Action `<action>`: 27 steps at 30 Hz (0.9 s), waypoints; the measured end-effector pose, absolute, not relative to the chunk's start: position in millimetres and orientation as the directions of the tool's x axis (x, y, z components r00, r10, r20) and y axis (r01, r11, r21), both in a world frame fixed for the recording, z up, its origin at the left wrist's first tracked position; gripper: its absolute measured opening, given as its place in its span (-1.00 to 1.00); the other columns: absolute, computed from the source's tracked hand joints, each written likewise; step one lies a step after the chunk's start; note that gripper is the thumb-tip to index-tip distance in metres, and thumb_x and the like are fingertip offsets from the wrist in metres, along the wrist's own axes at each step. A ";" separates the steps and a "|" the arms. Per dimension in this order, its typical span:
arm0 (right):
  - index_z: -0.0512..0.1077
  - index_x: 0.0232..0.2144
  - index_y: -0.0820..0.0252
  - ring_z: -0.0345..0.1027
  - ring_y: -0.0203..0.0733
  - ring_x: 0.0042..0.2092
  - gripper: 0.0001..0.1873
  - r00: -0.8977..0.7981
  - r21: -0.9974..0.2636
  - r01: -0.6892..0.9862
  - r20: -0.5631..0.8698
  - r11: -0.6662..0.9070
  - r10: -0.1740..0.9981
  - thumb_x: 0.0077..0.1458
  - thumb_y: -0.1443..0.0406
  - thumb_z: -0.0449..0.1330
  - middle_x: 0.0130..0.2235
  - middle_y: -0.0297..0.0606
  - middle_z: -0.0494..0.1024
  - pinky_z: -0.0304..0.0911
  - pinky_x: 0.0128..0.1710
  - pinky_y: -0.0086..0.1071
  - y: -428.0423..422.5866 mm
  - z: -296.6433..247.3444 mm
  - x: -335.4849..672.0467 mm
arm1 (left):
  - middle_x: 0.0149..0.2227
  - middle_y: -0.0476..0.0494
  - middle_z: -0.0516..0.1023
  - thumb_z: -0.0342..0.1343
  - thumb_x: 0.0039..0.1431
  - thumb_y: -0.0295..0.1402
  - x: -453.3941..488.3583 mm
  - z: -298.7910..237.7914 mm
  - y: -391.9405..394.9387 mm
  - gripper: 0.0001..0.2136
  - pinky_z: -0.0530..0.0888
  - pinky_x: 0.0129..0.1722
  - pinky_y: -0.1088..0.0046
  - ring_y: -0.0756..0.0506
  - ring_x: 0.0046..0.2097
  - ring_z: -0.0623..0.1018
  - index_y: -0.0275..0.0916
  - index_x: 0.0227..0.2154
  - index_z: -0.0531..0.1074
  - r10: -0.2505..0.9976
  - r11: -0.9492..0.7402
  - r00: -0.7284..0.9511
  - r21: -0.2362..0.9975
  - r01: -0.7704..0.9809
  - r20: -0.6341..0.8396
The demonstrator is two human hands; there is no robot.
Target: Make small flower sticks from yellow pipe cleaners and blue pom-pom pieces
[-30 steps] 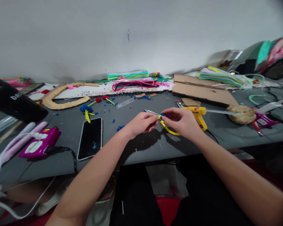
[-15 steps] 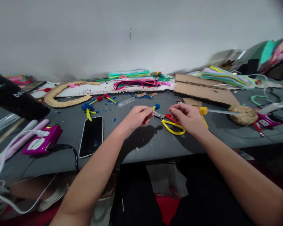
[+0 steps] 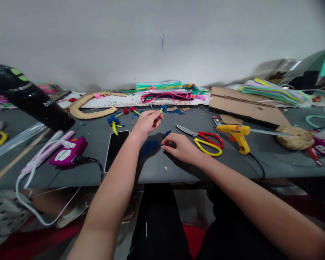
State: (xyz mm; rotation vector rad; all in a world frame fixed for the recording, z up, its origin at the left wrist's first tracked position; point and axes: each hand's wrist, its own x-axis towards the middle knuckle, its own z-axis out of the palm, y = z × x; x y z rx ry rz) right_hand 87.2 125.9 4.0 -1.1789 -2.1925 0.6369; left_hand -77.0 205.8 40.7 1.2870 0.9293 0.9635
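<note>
My left hand (image 3: 147,122) is raised over the grey table (image 3: 178,166), its fingers pinched on a small yellow stem topped with a blue tuft (image 3: 162,109). My right hand (image 3: 178,147) rests low on the table with fingers curled at a small dark bit; what it grips I cannot make out. Blue fluffy scraps (image 3: 151,145) lie between the two hands. Red and yellow scissors (image 3: 206,141) lie free on the table just right of my right hand.
A yellow glue gun (image 3: 237,133) stands beside the scissors. A black phone (image 3: 116,148), a magenta device (image 3: 69,154) with a cable and a black hair dryer (image 3: 29,96) are at the left. Cardboard (image 3: 246,106), pipe cleaners (image 3: 165,94) and a tan ring (image 3: 90,106) lie at the back.
The right hand let the scissors lie and came left and down to the table by the blue scraps. The left hand moved up and away, carrying the blue-tufted stem. The view shifted left.
</note>
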 end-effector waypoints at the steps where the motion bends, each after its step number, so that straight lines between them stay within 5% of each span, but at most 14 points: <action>1: 0.51 -0.29 0.21 0.32 -0.28 -0.30 -0.91 -0.454 -0.631 0.592 0.253 0.502 0.854 0.15 0.31 0.22 -0.28 -0.26 0.51 0.18 -0.27 -0.42 128.7 2.3 80.9 | -0.69 0.07 0.25 0.07 0.22 -0.27 -76.6 39.7 206.3 -0.77 -0.03 -0.70 0.61 0.16 -0.71 0.11 -0.31 -0.49 0.37 0.943 0.041 0.333 0.998 -0.052 -0.021; 14: 0.41 -0.33 0.25 0.31 -0.21 -0.27 -0.92 -0.478 -0.523 0.683 0.206 0.509 0.854 0.18 0.38 0.11 -0.27 -0.17 0.47 0.19 -0.24 -0.36 130.9 0.6 64.9 | -0.70 0.06 0.25 0.04 0.25 -0.28 -73.9 37.0 206.0 -0.76 -0.02 -0.70 0.60 0.15 -0.71 0.11 -0.31 -0.48 0.38 0.933 0.026 0.359 0.999 -0.034 -0.012; 22: 0.38 -0.40 0.21 0.34 -0.27 -0.41 -0.95 -0.334 -0.805 0.539 0.067 0.249 0.940 0.04 0.34 0.20 -0.42 -0.31 0.49 0.25 -0.38 -0.40 121.0 22.2 118.7 | -0.66 0.06 0.29 0.06 0.24 -0.24 -62.7 33.5 200.3 -0.79 0.01 -0.69 0.62 0.15 -0.70 0.13 -0.30 -0.41 0.37 0.913 0.108 0.399 0.994 -0.036 -0.085; 27: 0.43 -0.07 0.19 0.39 -0.20 -0.24 -0.69 -0.270 -0.795 0.511 0.213 0.328 0.939 0.12 0.31 0.14 -0.22 -0.21 0.53 0.31 -0.25 -0.33 128.8 31.4 155.5 | -0.67 0.07 0.27 0.08 0.24 -0.24 -53.6 32.2 191.6 -0.80 0.01 -0.68 0.61 0.15 -0.70 0.13 -0.29 -0.40 0.37 0.881 0.142 0.461 0.989 -0.043 -0.106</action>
